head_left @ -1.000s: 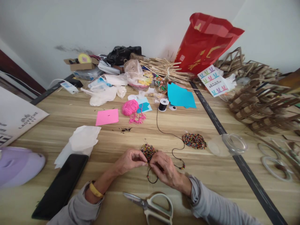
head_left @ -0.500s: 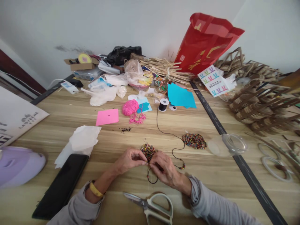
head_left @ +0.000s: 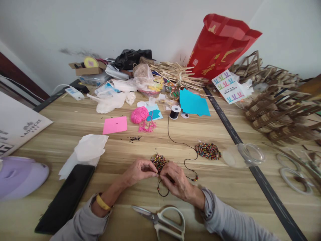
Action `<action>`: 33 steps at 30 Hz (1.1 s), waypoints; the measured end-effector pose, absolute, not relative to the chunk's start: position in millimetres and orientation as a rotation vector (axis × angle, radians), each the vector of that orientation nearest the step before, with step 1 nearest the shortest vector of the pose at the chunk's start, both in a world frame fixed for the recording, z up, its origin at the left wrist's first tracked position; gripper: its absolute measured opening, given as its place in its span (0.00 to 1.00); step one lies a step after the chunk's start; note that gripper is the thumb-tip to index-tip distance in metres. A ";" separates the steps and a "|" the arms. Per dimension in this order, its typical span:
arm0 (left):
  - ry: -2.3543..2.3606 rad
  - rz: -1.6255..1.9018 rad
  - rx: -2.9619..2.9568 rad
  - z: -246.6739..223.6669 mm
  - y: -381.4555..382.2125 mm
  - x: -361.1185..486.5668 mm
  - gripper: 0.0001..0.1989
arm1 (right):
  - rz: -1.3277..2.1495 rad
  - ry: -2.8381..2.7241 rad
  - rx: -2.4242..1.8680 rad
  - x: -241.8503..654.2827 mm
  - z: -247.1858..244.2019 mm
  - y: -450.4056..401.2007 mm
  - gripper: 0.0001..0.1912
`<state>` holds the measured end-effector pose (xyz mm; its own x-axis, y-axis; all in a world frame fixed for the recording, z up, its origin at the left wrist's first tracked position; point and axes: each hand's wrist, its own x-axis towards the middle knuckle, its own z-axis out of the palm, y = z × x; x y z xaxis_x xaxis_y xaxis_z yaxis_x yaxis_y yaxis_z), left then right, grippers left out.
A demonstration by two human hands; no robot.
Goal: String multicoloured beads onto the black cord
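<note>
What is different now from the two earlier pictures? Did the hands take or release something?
Nothing visibly changed. The left hand and right hand stay pinched close together by the black cord; bead pile, scissors and spool stay put.

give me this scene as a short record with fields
left hand: left hand, fingertips pinched at small looped black cord
right hand: right hand, fingertips at the same cord
just beyond hands: loose pile of small multicoloured round beads
between forearms: metal scissors with off-white handles
farther back: white spool of black cord, bright pink yarn ball
</note>
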<state>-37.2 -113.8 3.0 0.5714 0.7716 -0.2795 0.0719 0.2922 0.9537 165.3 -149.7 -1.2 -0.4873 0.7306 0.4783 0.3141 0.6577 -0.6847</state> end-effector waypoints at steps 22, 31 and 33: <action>0.883 0.545 1.234 5.1 -115.3 -36.4 0.09 | 0.669 -2.087 -0.817 165.7 -0.4 -150.5 0.06; 0.882 0.565 1.263 2.4 -114.1 -37.4 0.09 | 0.680 -2.103 -0.819 166.5 -2.3 -150.5 0.06; 0.876 0.569 1.272 2.4 -114.1 -37.4 0.10 | 0.676 -2.109 -0.817 166.3 -2.4 -150.4 0.06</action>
<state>-37.4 -114.1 2.4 0.5667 0.7872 -0.2433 0.0973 0.2293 0.9685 166.3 -150.4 -2.4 -0.5055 0.7302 0.4596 0.3271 0.6551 -0.6810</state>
